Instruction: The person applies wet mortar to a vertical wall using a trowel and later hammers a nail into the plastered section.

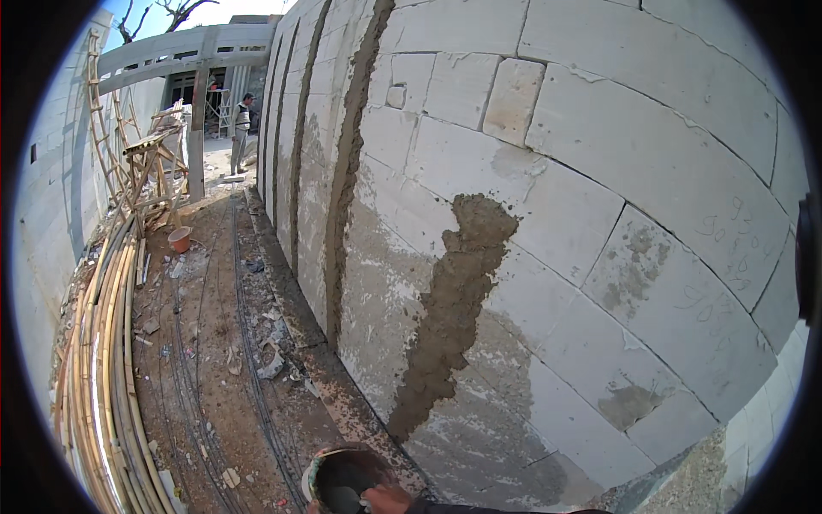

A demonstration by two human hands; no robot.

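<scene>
At the lower edge, the right hand (387, 498) is at the mouth of a bucket (353, 467), both cut off; whether its fingers are spread or pinching anything cannot be told. Beside them rises a block wall (599, 163) with a wet mortar strip (454, 308). Bamboo poles (107, 368) line the dirt floor (193, 351); beyond stands a person (241, 135).

Long bamboo poles (109, 343), orange bucket (180, 241) on dirt ground (193, 368), upright post (198, 141), standing person (241, 133)
</scene>
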